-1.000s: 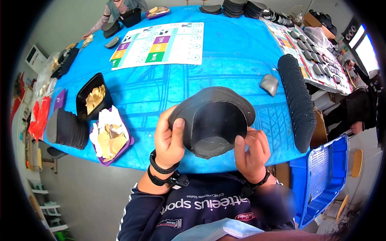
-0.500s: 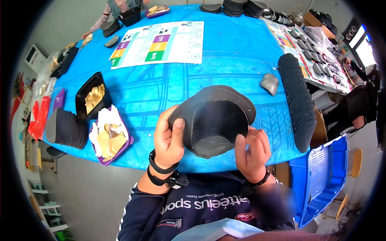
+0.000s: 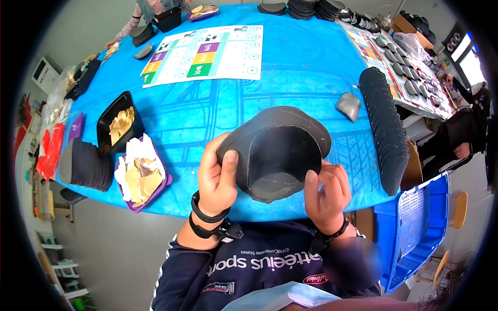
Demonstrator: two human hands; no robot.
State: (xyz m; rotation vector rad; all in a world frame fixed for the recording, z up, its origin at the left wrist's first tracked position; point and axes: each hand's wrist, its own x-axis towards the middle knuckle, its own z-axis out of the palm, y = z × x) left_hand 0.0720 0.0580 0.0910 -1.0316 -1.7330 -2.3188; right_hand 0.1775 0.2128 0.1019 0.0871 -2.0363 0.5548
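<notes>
A black, stitched, hollow piece that looks like a slipper upper (image 3: 280, 116) is held up over the near edge of the table, its rounded opening facing me. My left hand (image 3: 218, 176) is closed on its left side, thumb on the front face and fingers behind. At the lower right rim, my right hand (image 3: 328, 194) pinches the edge between thumb and fingers. The fingers behind the piece are hidden. A grey, curved toe-shaped piece (image 3: 348, 107) lies apart on the table, beyond my right hand.
A long row of overlapping black pieces (image 3: 384, 132) runs along the table's right side. To the left are a black bin (image 3: 104, 124) of tan scraps, a purple tray (image 3: 169, 180) of scraps and a black stack (image 3: 85, 166). A printed sheet (image 3: 228, 57) lies farther back; a blue crate (image 3: 438, 223) stands right.
Both hands keep their hold on the black piece, which has barely shifted. My right thumb and fingers have moved very slightly upward along its rim.
</notes>
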